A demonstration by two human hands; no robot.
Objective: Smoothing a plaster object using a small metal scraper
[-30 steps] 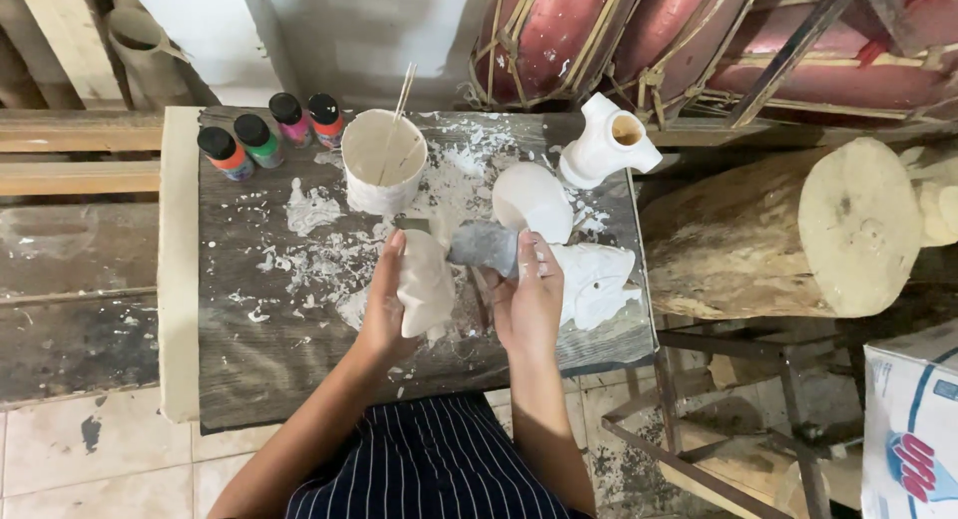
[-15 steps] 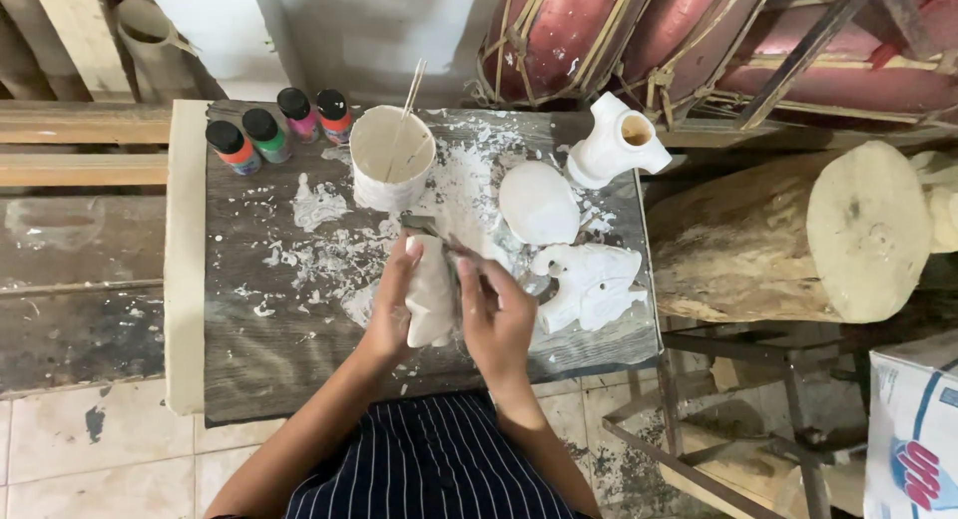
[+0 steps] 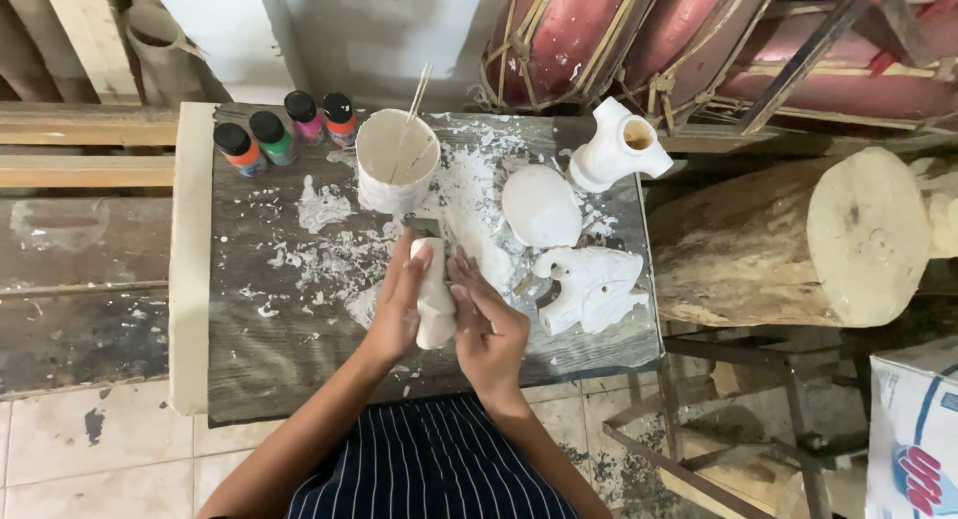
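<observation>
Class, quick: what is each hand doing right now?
Left hand: closed around the white plaster piece.
Right hand: pressed against the same piece; any tool in it cannot be told.

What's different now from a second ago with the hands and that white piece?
The right hand, which held a grey pad raised beside the white plaster piece, has come down against it; the pad is now mostly hidden. The left hand still grips the piece. Cup, paint bottles and other casts stayed put.

Dark wooden desk (image 3: 279,359), plaster-spattered, bearing four paint bottles (image 3: 284,130), a white cup (image 3: 396,165), an oval cast (image 3: 541,207), a vase-shaped cast (image 3: 614,150) and an animal-shaped cast (image 3: 591,287).
</observation>
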